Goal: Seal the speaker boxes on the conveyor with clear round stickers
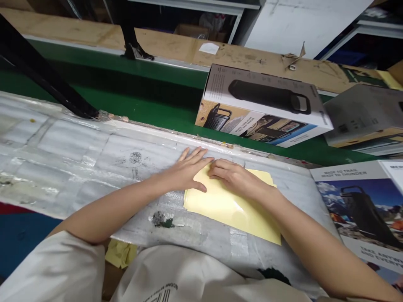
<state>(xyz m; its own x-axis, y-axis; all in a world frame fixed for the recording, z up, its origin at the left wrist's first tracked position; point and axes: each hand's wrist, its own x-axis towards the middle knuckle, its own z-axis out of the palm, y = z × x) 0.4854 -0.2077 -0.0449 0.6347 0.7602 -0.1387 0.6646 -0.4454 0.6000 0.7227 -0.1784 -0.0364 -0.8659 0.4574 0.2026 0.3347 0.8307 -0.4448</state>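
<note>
A small stack of glossy yellow sheets (pixel 233 209) lies flat on the worktop, its edges slightly out of line. My left hand (pixel 190 172) rests on the stack's upper left corner, fingers spread and thumb out over the paper. Close beside it, my right hand (pixel 234 178) has its fingers curled and pressed together at the upper edge of the top sheet. Its fingertips are partly hidden, so how much of the sheet they pinch does not show.
The pale, tape-covered worktop (pixel 75 155) borders a green conveyor belt (pixel 135 92). A printed product box (pixel 264 105) sits on the belt, with another box (pixel 362 113) to its right. A large printed carton (pixel 355 209) stands at right. A black post (pixel 47 71) slants at left. Crumpled yellow paper (pixel 121 253) lies below.
</note>
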